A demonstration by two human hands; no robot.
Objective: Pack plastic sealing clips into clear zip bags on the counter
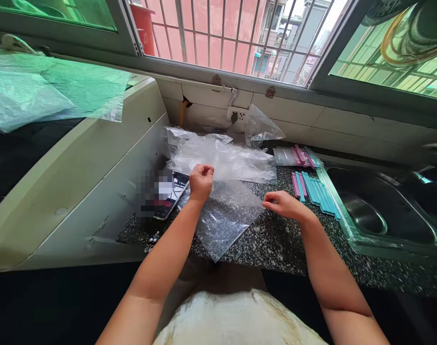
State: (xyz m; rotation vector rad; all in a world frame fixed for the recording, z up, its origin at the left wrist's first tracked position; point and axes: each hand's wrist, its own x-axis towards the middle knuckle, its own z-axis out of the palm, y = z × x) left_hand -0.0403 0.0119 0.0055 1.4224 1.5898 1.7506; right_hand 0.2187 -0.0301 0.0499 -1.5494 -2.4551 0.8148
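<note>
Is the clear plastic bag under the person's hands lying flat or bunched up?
Flat. The clear bag lies spread on the counter, one corner overhanging the edge; left hand and right hand pinch its edges.

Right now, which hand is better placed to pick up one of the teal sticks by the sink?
Right. The right hand rests on the granite counter just beside the teal sticks; the left hand pinches the clear plastic bag, farther away.
</note>
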